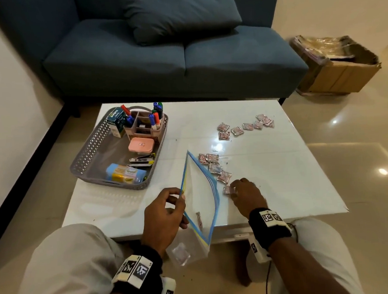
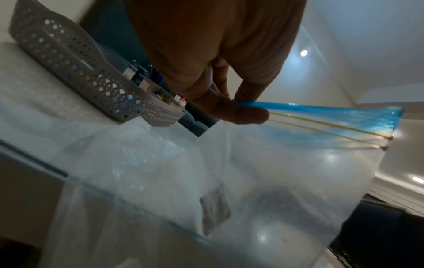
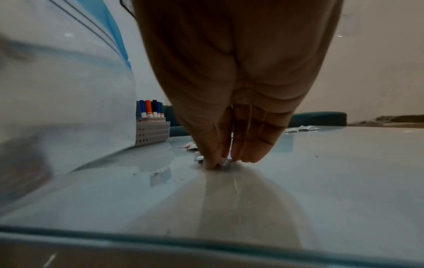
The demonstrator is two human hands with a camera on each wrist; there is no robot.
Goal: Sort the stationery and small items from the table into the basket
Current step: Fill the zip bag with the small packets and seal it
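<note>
My left hand [image 1: 167,207] pinches the blue top edge of a clear zip bag [image 1: 200,192] and holds its mouth open over the table's near edge; the pinch on the zip bag [image 2: 298,163] shows in the left wrist view under my left hand [image 2: 238,108]. A sachet [image 1: 199,219] lies inside the bag. My right hand [image 1: 243,192] reaches down on a small pink-and-silver sachet [image 1: 227,189] on the white table [image 1: 281,175], thumb and fingers closing on it. In the right wrist view my right hand [image 3: 220,161] pinches that sachet [image 3: 223,162]. A grey basket [image 1: 91,153] stands at the left.
More sachets lie in a row [image 1: 214,166] beyond my right hand and in a cluster [image 1: 246,126] farther back. The basket holds a pink marker organiser [image 1: 144,125], a pink case [image 1: 141,145], clippers and a blue pack. A blue sofa [image 1: 159,46] stands behind; a cardboard box [image 1: 338,67] sits at right.
</note>
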